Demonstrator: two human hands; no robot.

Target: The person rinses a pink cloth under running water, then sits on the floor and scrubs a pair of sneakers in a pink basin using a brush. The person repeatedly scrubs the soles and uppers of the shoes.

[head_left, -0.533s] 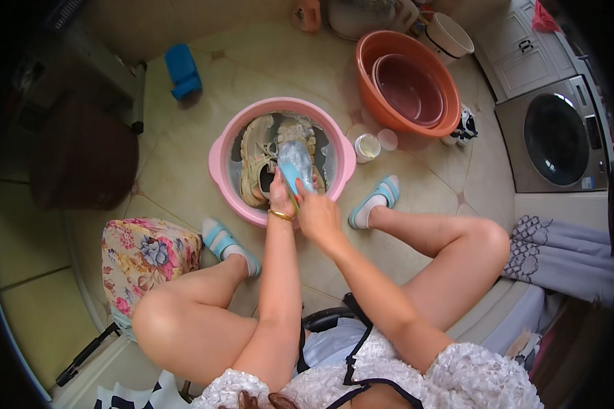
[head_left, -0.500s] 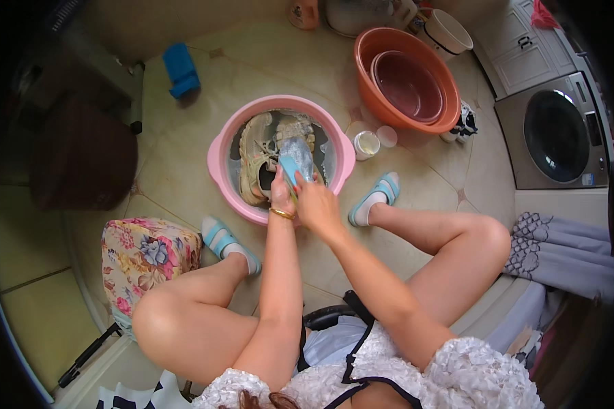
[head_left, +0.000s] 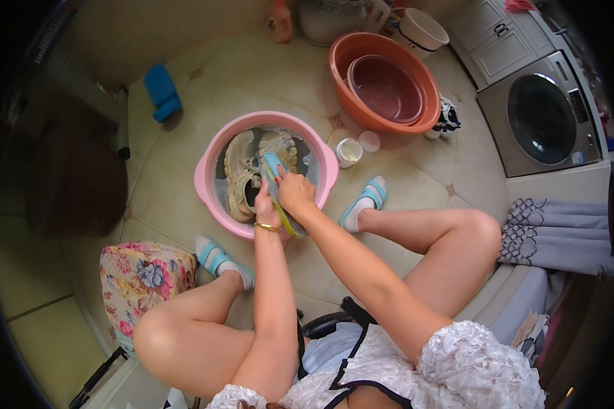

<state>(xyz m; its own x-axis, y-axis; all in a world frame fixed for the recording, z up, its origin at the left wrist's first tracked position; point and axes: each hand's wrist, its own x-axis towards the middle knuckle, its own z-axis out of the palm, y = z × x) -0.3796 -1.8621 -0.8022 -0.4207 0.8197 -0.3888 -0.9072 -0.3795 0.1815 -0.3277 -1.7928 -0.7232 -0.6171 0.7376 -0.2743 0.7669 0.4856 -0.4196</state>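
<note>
A pink basin (head_left: pixel 208 140) stands on the floor in front of me with water and a pair of dirty beige sneakers in it. One sneaker (head_left: pixel 238 163) lies on its side along the left wall. The other sneaker (head_left: pixel 284 144) has its sole turned up, with whitish suds on it. My right hand (head_left: pixel 297 193) is closed round a long blue and yellow-green scrub brush (head_left: pixel 272 163), laid over that sole. Close beside it, my left hand (head_left: pixel 266 208) grips the near end of the same sneaker, partly hidden by the brush and my right hand.
An open white tub (head_left: pixel 349 153) and its lid (head_left: pixel 370 142) sit right of the basin. Beyond are nested orange-red basins (head_left: pixel 430 109), black-and-white shoes (head_left: pixel 445 119) and a washing machine (head_left: pixel 498 109). A blue plastic item (head_left: pixel 161 93) lies far left; a floral-covered stool (head_left: pixel 147 279) stands near my left leg.
The brush has swung more upright and drawn back toward me, its yellow-green end now showing below my right hand. My left hand stays at the sneaker. The whole view has shifted slightly.
</note>
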